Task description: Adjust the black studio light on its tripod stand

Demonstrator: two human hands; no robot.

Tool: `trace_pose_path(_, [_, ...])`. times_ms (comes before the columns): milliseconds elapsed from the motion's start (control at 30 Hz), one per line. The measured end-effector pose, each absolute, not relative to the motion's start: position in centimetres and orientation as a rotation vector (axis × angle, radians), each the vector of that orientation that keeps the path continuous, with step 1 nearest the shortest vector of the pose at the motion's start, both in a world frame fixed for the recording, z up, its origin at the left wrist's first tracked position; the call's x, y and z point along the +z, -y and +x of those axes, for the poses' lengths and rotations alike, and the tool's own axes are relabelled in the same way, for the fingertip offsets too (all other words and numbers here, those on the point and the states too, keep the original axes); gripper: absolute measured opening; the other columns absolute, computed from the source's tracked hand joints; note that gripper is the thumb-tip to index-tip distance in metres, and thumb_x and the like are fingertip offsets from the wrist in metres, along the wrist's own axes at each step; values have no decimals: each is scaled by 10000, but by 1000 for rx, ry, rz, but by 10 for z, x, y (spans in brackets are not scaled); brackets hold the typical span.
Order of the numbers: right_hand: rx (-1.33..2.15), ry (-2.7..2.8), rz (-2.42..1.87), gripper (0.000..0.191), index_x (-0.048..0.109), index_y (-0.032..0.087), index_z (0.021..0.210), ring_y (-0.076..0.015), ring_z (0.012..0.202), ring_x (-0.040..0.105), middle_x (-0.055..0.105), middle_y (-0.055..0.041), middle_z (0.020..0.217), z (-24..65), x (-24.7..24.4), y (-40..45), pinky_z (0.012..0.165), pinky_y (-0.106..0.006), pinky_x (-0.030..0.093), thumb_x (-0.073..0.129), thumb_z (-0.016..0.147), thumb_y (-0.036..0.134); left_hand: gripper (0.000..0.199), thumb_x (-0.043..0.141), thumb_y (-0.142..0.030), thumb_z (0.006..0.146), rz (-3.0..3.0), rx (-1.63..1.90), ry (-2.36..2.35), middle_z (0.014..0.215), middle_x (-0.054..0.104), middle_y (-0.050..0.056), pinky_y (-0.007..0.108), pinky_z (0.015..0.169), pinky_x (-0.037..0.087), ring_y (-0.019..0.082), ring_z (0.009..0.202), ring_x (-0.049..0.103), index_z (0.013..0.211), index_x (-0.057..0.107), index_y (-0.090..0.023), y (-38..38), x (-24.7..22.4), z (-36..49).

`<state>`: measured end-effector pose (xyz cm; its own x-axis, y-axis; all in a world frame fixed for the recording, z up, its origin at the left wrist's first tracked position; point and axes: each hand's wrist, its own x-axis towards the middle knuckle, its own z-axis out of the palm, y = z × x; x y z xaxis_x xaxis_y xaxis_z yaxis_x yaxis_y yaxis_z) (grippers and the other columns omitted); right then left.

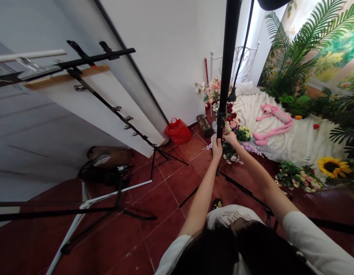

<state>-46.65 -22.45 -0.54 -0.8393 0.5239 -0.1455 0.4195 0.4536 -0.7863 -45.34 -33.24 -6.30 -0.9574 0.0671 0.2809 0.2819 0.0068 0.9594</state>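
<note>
A black light stand (229, 57) rises upright in front of me, with a dark lamp-like head (272, 3) partly cut off at the top edge. My left hand (217, 148) is wrapped around its pole, just below a black collar (221, 119). Beside the pole on the right, my right hand (230, 138) has its fingers pinched together close to the stand; whatever is between them is hidden. A black cable (245, 42) with a plug-like end (231, 94) hangs alongside the pole. Splayed stand legs (245, 188) spread over the tiles below.
Artificial flowers (232, 124) crowd behind my hands. A pink plush toy (280, 116) lies on a white furry cover (248, 105) at right. On the left are a white board (119, 110) with clips on a stand, a red bag (179, 131) and tripod legs (119, 208) across the floor.
</note>
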Motion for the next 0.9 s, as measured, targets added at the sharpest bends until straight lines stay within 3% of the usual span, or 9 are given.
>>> trace_pose_path(133, [1289, 2540, -892, 68, 663, 145, 704, -227, 747, 690, 701, -78, 701, -467, -5, 229, 752, -312, 534, 701, 657, 175, 529, 327, -632, 949, -351, -2077, 2130, 895, 660, 86, 330, 869, 518, 199, 886, 641, 955, 617, -190, 333, -62, -453])
trace_pose_path(367, [2038, 1907, -697, 249, 665, 170, 923, -138, 789, 677, 731, -42, 918, -455, -38, 237, 732, -251, 530, 622, 721, 310, 609, 291, -712, 910, -435, -2062, 2092, 867, 645, 74, 307, 833, 511, 177, 834, 625, 927, 595, -184, 335, -58, -452])
trace_pose_path(533, [2452, 1434, -507, 291, 642, 245, 896, -130, 825, 675, 714, 18, 858, -448, -59, 238, 779, -244, 531, 705, 697, 446, 619, 289, -730, 898, -406, -2087, 2071, 840, 647, 64, 283, 767, 511, 162, 783, 621, 900, 585, -186, 334, -57, -449])
trace_pose_path(900, [2478, 1086, -442, 228, 535, 268, 899, -85, 787, 671, 691, 59, 829, -442, -64, 253, 817, -200, 533, 714, 791, 360, 643, 296, -739, 891, -408, -2136, 2062, 875, 667, 101, 326, 811, 513, 206, 859, 651, 942, 608, -179, 334, -57, -449])
